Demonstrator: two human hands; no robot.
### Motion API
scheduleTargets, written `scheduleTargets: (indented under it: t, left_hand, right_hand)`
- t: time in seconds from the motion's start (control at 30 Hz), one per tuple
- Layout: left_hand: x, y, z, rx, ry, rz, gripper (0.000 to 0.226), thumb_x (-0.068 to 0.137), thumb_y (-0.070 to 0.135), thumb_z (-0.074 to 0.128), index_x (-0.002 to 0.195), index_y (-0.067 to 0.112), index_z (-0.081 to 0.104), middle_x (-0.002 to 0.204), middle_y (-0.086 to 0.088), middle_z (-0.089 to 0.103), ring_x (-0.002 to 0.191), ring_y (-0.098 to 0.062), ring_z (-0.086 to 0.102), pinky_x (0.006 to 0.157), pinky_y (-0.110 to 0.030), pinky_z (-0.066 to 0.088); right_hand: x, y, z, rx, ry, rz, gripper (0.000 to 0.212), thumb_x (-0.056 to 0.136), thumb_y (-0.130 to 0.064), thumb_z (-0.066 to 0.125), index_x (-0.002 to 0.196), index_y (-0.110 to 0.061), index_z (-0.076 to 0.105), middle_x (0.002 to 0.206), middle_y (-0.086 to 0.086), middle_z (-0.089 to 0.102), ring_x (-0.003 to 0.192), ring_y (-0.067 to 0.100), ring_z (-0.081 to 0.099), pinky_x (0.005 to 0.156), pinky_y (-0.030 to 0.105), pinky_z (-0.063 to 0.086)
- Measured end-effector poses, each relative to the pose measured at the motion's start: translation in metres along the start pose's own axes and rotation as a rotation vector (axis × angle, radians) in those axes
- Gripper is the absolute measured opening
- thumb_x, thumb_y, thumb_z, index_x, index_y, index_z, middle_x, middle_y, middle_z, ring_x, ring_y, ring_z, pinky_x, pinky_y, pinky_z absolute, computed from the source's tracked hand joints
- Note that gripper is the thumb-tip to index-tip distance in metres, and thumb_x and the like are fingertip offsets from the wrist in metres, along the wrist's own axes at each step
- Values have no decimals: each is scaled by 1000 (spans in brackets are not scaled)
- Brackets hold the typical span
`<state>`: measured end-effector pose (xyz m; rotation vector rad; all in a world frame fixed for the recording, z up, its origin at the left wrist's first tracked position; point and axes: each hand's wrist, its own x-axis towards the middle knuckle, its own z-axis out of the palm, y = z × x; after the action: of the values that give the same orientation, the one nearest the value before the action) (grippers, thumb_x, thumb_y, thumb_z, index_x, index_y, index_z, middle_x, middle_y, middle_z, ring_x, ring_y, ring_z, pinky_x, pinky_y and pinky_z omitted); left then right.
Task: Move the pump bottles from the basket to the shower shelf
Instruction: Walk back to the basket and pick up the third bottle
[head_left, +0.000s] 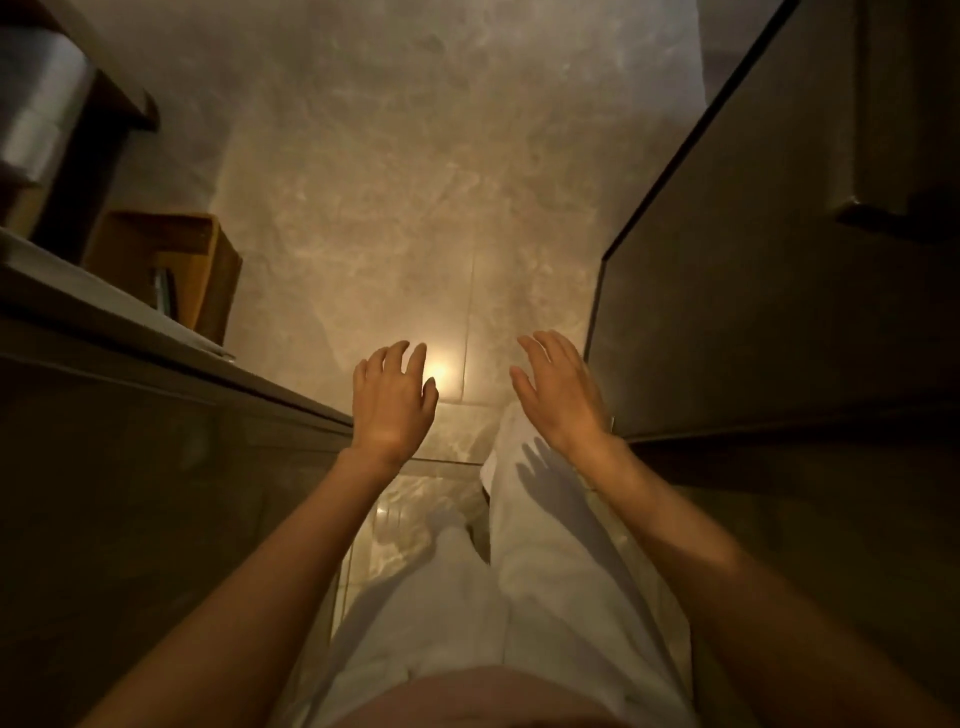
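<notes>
A brown basket (208, 244) stands on the floor at the left, partly behind a countertop edge; something dark and greenish (163, 291) shows inside it, too dim to name. My left hand (392, 402) and my right hand (558, 392) are both stretched out over the tiled floor, fingers apart, holding nothing. They are well to the right of the basket and nearer to me. No pump bottle is clearly visible, and no shower shelf is in view.
A grey countertop edge (119, 317) runs along the left, with a metallic cylinder (36, 104) on dark shelving above it. A dark glass panel or door (753, 234) lines the right. Marbled floor tiles (415, 156) lie between them; my white trousers (519, 571) show below.
</notes>
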<state>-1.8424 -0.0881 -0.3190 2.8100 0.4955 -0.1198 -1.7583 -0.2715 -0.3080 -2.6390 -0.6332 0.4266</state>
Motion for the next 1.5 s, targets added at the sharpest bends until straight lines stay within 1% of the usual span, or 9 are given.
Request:
scheduleTargets:
  t: [0.27,0.47,0.7,0.8,0.93,1.07,1.17,1.4,1.5]
  left_hand:
    - [147,8,-2,12,-24,-121,43,90,24,51,129,7,50,132,-21,53,120,-39,48,98,-47,36]
    - [244,29,-12,-18,-49,-203,44,92,28,46,132,9,47,136,-17,50,124,-35,44,102,-45,31]
    - [330,0,-26,-63,-23,-364,45,91,28,46,133,10,46,137,-17,48,125,-36,42,103,-44,29]
    - [364,-27,-31,-85,-20,-436,46,91,29,46,133,10,46,138,-16,48,125,-35,42,104,-44,30]
    - [418,-74,-48,-103,18,-520,47,92,30,45,134,10,44,139,-16,46,128,-34,40,105,-44,29]
    - [468,-129,-78,-70,64,-640,48,92,30,44,136,10,42,139,-17,45,127,-35,40,105,-43,29]
    - [497,-157,-95,-44,90,-679,49,90,30,45,135,9,43,138,-18,46,126,-37,41,105,-44,30]
    - [565,-201,-103,-111,59,-895,51,90,31,47,137,11,41,141,-16,44,127,-35,40,107,-43,28]
    - [599,-218,-101,-114,118,-963,48,91,28,49,135,9,45,137,-18,49,123,-37,45,103,-44,33]
  right_hand:
    - [162,29,-22,-32,-53,-70,45,95,-29,43,134,-7,46,138,17,48,130,33,40,109,45,33]
    - [264,39,-57,-87,-117,-144,46,96,-29,43,136,-7,43,139,15,46,132,31,38,110,44,30]
    - [376,22,-64,-138,-156,-240,45,92,-23,48,133,-4,45,133,19,50,127,35,42,107,44,35]
    - [428,-6,-59,-148,-183,-300,46,90,-21,49,133,-3,46,133,20,50,127,36,42,107,46,35]
    - [513,-70,-58,-151,-155,-419,45,91,-19,48,132,-4,46,132,20,50,127,34,41,109,41,30]
    - [594,-136,-54,-188,-171,-552,43,92,-22,46,131,-5,46,132,18,49,126,33,42,104,41,32]
    - [640,-175,-50,-219,-190,-623,42,92,-24,46,130,-5,47,132,19,50,127,33,41,107,42,32]
    - [745,-227,-37,-273,-324,-789,44,92,-26,45,131,-6,46,134,18,49,126,32,41,107,41,31]
    - [803,-248,-35,-304,-385,-827,43,93,-26,44,131,-7,44,135,17,47,126,32,40,107,41,30]
